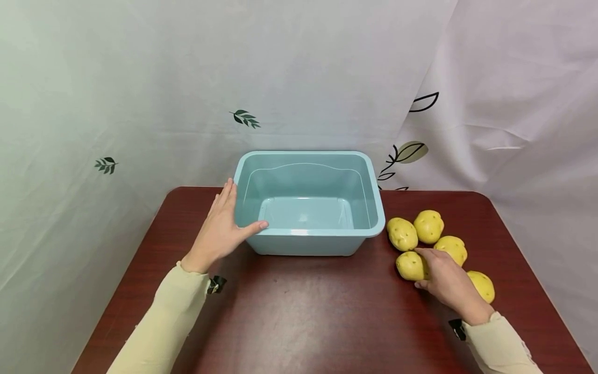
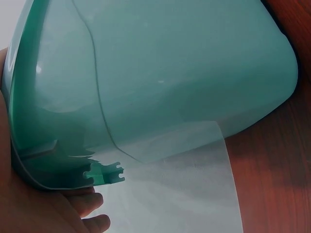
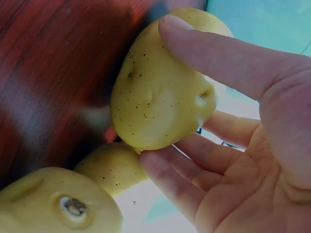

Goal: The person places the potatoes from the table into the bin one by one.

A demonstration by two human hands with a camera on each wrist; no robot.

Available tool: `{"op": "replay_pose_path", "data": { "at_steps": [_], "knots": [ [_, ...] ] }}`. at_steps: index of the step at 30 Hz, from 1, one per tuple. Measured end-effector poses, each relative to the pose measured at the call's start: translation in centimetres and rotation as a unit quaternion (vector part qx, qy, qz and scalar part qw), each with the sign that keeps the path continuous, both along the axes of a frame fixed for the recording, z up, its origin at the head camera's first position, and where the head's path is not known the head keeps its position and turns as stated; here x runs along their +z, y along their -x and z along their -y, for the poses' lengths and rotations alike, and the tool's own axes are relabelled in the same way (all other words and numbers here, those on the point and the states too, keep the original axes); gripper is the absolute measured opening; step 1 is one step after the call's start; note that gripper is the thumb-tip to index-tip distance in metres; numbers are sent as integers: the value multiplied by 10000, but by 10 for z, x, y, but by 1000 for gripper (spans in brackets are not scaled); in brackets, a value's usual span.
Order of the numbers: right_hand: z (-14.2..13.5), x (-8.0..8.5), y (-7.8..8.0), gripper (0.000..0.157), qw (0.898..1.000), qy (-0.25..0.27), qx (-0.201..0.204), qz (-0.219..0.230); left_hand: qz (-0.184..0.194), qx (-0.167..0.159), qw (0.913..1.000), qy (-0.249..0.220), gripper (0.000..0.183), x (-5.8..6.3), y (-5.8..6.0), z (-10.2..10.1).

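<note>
I am sitting at a dark red table (image 1: 299, 322). A big light blue tub (image 1: 309, 156) is standing on it, right in front of me, and nothing is lying inside it. My left hand (image 1: 219, 231) is resting flat against the tub's left side, fingers straight, with my thumb hooking over the near rim. From my left wrist I am seeing only the tub's wall (image 2: 160, 82) up close and my fingertips (image 2: 90, 213) under its rim.

To the right of the tub, five yellow potatoes are lying in a bunch on the table. My right hand (image 1: 448, 283) is sitting among them and is much nearer to them than my left hand is. It is grasping the nearest potato (image 1: 410, 265), the one at the front left of the bunch. My thumb is pressing on one side and my fingers (image 3: 170, 179) are curling round the other side of this potato (image 3: 160, 97). Its long way is running along my thumb.

The tub is lying to the left of this hand and a little farther from me, and its right rim is just beside the bunch. Another potato (image 1: 402, 234) is sitting between my hand and that rim.
</note>
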State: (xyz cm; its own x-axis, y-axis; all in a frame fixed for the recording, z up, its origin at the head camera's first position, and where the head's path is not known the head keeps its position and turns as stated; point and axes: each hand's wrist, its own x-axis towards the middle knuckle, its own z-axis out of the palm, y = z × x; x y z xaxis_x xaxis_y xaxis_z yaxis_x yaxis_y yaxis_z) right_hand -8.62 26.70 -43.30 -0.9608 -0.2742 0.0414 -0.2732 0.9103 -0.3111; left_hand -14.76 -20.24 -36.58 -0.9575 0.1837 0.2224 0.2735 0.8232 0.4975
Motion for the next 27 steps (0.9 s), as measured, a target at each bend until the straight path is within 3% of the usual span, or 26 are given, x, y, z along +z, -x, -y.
{"op": "replay_pose_path", "data": {
  "at_steps": [18,27],
  "knots": [
    [0,5,1,70,9994,200,-272,-30,71,49,9999,-92,112,1,-1,0],
    [2,12,-1,71,9982,269,-289,-449,140,80,9998,-142,113,0,-2,0]
  ]
}}
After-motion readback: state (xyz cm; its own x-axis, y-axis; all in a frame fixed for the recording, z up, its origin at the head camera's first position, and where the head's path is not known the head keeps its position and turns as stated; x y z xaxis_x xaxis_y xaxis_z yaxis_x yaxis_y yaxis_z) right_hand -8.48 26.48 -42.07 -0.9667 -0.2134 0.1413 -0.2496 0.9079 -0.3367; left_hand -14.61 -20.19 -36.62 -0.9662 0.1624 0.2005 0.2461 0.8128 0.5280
